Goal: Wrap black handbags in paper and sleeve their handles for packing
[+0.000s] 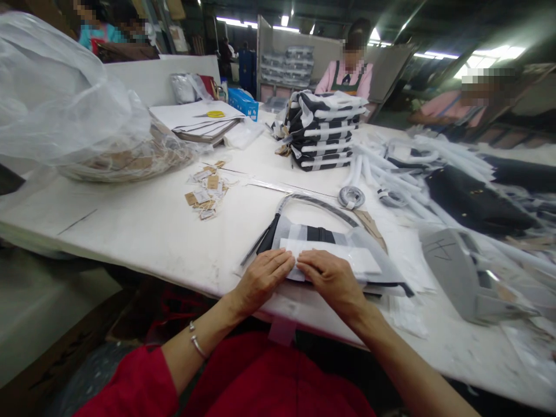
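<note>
A black-and-white striped folded garment in a clear plastic bag (347, 255) lies at the near edge of the white table (143, 231). My left hand (263, 279) and my right hand (332, 281) rest side by side on the bag's near flap, fingertips almost meeting at the middle. The fingers of both lie stretched and flat, pressing the plastic down. A silver bracelet sits on my left wrist.
A stack of folded striped garments (324, 130) stands mid-table. Small paper tags (207, 188) lie scattered to the left. A big clear bag of tags (65, 104) fills the far left, with papers, yellow scissors (215, 114) and a grey tape dispenser (460, 272). Other people sit opposite.
</note>
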The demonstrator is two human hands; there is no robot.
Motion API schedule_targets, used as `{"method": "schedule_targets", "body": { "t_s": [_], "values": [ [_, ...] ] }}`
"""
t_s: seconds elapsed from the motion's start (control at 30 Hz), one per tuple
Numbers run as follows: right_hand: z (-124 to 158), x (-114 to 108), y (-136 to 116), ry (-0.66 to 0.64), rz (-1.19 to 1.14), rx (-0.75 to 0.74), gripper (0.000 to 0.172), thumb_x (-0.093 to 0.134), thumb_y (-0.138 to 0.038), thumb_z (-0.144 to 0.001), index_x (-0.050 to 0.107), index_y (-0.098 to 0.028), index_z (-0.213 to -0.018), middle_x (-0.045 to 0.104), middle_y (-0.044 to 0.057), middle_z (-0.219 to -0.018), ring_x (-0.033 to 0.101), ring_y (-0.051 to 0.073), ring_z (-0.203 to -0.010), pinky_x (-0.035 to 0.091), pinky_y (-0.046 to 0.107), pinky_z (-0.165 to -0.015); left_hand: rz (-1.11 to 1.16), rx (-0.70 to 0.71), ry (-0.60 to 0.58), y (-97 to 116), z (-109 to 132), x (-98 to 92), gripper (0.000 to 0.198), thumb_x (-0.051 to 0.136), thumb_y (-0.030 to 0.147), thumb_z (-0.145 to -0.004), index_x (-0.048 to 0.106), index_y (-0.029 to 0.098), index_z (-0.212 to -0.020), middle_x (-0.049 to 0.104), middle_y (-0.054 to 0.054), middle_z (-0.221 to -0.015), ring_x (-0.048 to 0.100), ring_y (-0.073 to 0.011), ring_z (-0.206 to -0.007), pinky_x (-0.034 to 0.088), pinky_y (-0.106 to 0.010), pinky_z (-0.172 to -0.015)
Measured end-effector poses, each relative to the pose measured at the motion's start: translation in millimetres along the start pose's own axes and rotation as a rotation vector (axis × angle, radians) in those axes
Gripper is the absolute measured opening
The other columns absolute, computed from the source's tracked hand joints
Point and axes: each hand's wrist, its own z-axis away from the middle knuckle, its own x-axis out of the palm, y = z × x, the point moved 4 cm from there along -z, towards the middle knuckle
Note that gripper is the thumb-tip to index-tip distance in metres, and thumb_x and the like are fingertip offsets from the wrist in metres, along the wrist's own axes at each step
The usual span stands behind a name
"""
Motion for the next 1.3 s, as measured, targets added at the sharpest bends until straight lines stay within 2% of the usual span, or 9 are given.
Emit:
{"method": "schedule_targets", "body": {
  "t_s": [0.13,0.27,0.37,0.5,0.63,0.83,1.07,1.2,1.3],
  "values": [
    [16,21,13,0.023,0.005,-0.011,0.012,0.061,-0.019,-0.092,0.072,-0.022,-0.096,0.076,0.005,-0.095,0.071,0.021,-0.092,0.056,0.040,-0.094,0.099,-0.065,-0.090,-3,1,-2.8,0.047,0.052,0.008,-0.090,0.046,0.015,-0.136,0.061,-0.013,-0.130,0.054,-0.0230,-0.126,0.048,-0.043,-0.106],
    [26,22,13,0.047,-0.037,-0.044,0.012,0.061,-0.018,-0.093,0.071,-0.022,-0.098,0.075,0.005,-0.099,0.069,0.019,-0.096,0.053,0.039,-0.098,0.203,-0.135,-0.195,-4,-1,-14.3,0.055,0.060,0.022,-0.088,0.041,0.015,-0.139,0.056,-0.016,-0.135,0.051,-0.0261,-0.129,0.047,-0.045,-0.108],
    [26,19,11,0.047,-0.036,-0.044,0.009,0.062,-0.024,-0.093,0.070,-0.022,-0.097,0.075,0.005,-0.097,0.069,0.019,-0.097,0.052,0.037,-0.098,0.202,-0.198,-0.232,-5,-2,-19.9,0.049,0.052,0.030,-0.094,0.040,0.018,-0.141,0.057,-0.014,-0.136,0.056,-0.0245,-0.125,0.050,-0.041,-0.104],
    [20,18,10,-0.056,0.013,-0.109,0.023,0.072,-0.039,-0.085,0.067,-0.021,-0.099,0.073,0.006,-0.103,0.066,0.020,-0.102,0.051,0.033,-0.095,0.094,-0.172,-0.147,-18,2,-11.8,0.050,0.054,0.040,-0.094,0.044,0.021,-0.139,0.062,-0.010,-0.130,0.064,-0.0245,-0.114,0.055,-0.035,-0.097],
    [19,24,8,-0.211,0.181,-0.119,0.029,0.066,-0.023,-0.085,0.060,-0.020,-0.113,0.069,0.006,-0.106,0.061,0.020,-0.100,0.049,0.033,-0.091,0.039,-0.054,-0.043,-31,9,2.3,0.043,0.049,0.031,-0.093,0.048,0.026,-0.137,0.066,-0.005,-0.126,0.068,-0.0216,-0.108,0.055,-0.028,-0.095],
    [18,33,4,-0.047,0.213,-0.130,0.012,0.056,-0.019,-0.089,0.062,-0.022,-0.100,0.070,0.004,-0.096,0.063,0.019,-0.091,0.050,0.035,-0.093,-0.034,-0.010,0.113,-31,7,2.7,0.037,0.043,0.026,-0.097,0.052,0.026,-0.133,0.072,-0.003,-0.115,0.071,-0.0183,-0.099,0.057,-0.022,-0.088],
    [20,18,-7,0.036,0.003,-0.154,0.018,0.055,-0.016,-0.094,0.067,-0.022,-0.105,0.074,0.006,-0.106,0.067,0.019,-0.105,0.047,0.044,-0.104,0.014,-0.094,0.041,-7,-5,-7.4,0.047,0.040,0.012,-0.095,0.042,0.018,-0.142,0.067,-0.009,-0.122,0.065,-0.0179,-0.110,0.055,-0.029,-0.094],
    [24,17,-7,0.055,-0.051,-0.199,0.022,0.056,-0.012,-0.092,0.068,-0.022,-0.109,0.075,0.005,-0.104,0.067,0.020,-0.110,0.036,0.054,-0.114,0.040,-0.145,0.006,-7,-5,-4.7,0.046,0.035,0.008,-0.096,0.042,0.014,-0.140,0.065,-0.012,-0.126,0.063,-0.0172,-0.115,0.055,-0.031,-0.095],
    [27,16,-9,0.028,-0.057,-0.233,0.022,0.057,-0.012,-0.092,0.068,-0.022,-0.108,0.075,0.005,-0.105,0.067,0.020,-0.110,0.036,0.055,-0.114,0.076,-0.140,0.006,-6,-5,-5.5,0.042,0.035,0.010,-0.097,0.046,0.015,-0.137,0.063,-0.012,-0.130,0.060,-0.0177,-0.119,0.054,-0.033,-0.096]
  ]
}}
